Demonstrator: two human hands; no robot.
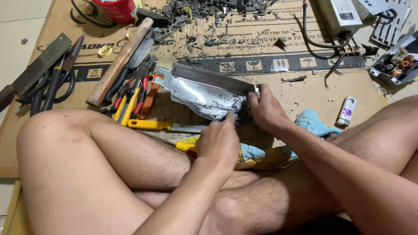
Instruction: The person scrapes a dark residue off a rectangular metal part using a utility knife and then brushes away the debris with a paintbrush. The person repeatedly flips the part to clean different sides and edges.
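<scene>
Bent metal casing gripped by fingers of left hand and right hand.

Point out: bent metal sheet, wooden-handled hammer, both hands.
bent metal sheet [198, 93], head view, shiny middle of its face
wooden-handled hammer [117, 63], head view, mid handle
left hand [220, 141], head view, back of hand
right hand [265, 109], head view, back of hand

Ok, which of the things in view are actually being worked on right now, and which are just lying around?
In hand:
- bent metal casing, held by the left hand at its near edge and the right hand at its right end

Lying about:
- hammer
- pliers
- scissors
- yellow-handled knife
- blue glove
- lighter
- red tin
- grey box
</scene>
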